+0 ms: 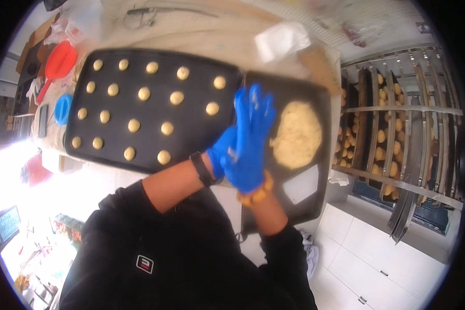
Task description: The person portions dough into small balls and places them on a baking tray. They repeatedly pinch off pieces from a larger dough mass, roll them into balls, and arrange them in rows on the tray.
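Observation:
Blue gloves cover both hands, which are pressed palm to palm above the gap between two dark baking trays. My left hand (221, 149), with a black band at its wrist, lies partly hidden behind my right hand (250, 155), which has a yellow beaded bracelet below the glove. Whether anything sits between the palms is hidden. On the left baking tray (197, 133), several small round dough balls (143, 93) stand apart in rows. A large flat mass of pale, speckled dough (298, 135) rests on the right baking tray (261, 215), beside a white flat scraper (302, 184).
Left of the trays are a red scoop (60, 62) and a blue round plastic item (63, 109). Crumpled white plastic (283, 40) lies behind. A metal rack (403, 110) at right holds trays of rounded pieces. White floor tiles or cabinet fronts (356, 248) show below it.

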`<state>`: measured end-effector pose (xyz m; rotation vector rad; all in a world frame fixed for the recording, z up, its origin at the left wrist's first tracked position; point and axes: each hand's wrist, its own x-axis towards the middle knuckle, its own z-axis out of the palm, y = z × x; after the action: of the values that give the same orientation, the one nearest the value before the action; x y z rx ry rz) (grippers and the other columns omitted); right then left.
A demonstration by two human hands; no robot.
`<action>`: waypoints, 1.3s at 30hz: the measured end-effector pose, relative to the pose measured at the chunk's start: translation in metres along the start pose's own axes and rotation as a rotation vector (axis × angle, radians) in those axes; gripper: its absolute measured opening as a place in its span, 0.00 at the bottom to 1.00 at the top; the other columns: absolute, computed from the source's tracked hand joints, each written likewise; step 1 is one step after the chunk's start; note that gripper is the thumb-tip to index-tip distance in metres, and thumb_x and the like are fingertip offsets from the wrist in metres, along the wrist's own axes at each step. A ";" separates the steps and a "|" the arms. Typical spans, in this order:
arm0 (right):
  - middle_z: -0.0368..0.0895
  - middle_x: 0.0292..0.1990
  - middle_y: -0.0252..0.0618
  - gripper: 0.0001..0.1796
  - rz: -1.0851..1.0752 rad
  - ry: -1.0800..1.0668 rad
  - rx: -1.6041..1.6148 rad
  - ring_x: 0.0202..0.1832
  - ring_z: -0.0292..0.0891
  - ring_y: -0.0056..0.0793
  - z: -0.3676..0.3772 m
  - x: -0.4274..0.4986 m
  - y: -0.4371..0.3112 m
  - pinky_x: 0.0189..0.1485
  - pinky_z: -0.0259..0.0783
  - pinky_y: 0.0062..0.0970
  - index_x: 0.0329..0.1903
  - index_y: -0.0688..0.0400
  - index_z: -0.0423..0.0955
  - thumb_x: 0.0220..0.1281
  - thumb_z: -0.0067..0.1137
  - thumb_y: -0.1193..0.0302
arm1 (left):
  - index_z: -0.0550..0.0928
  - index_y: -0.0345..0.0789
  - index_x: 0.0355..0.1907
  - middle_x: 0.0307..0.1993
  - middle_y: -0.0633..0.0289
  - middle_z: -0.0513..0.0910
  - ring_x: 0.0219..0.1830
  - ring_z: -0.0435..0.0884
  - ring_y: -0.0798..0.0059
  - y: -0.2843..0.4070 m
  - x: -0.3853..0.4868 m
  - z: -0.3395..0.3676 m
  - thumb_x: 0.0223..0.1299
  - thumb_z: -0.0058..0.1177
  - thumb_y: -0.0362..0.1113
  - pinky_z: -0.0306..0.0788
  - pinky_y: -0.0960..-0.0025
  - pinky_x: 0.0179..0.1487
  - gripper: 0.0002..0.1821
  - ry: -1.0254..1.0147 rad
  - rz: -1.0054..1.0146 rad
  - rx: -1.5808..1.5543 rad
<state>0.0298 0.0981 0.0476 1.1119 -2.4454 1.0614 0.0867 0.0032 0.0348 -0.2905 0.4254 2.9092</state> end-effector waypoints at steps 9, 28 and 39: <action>0.64 0.70 0.54 0.30 0.332 -0.107 0.414 0.71 0.61 0.50 0.063 0.003 0.037 0.71 0.58 0.43 0.71 0.61 0.63 0.75 0.47 0.56 | 0.68 0.36 0.69 0.67 0.56 0.72 0.67 0.72 0.61 0.023 -0.048 -0.100 0.78 0.38 0.49 0.68 0.54 0.67 0.26 0.373 0.167 0.316; 0.82 0.41 0.39 0.18 -0.010 -0.721 -0.267 0.46 0.79 0.41 0.085 -0.019 0.011 0.47 0.72 0.42 0.47 0.52 0.78 0.54 0.66 0.61 | 0.71 0.35 0.68 0.68 0.58 0.73 0.70 0.69 0.65 0.042 -0.069 -0.103 0.77 0.40 0.49 0.61 0.60 0.72 0.26 0.529 0.290 0.115; 0.82 0.40 0.45 0.19 0.256 -0.324 -0.094 0.42 0.79 0.48 -0.021 -0.016 0.071 0.46 0.74 0.43 0.56 0.52 0.78 0.63 0.62 0.63 | 0.68 0.32 0.69 0.70 0.53 0.68 0.70 0.69 0.58 0.066 -0.066 -0.096 0.80 0.34 0.44 0.62 0.57 0.73 0.25 0.356 0.369 0.234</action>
<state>-0.0134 0.1533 0.0178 1.0294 -2.9244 0.8760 0.1522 -0.0980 -0.0240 -0.7716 0.9602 3.1125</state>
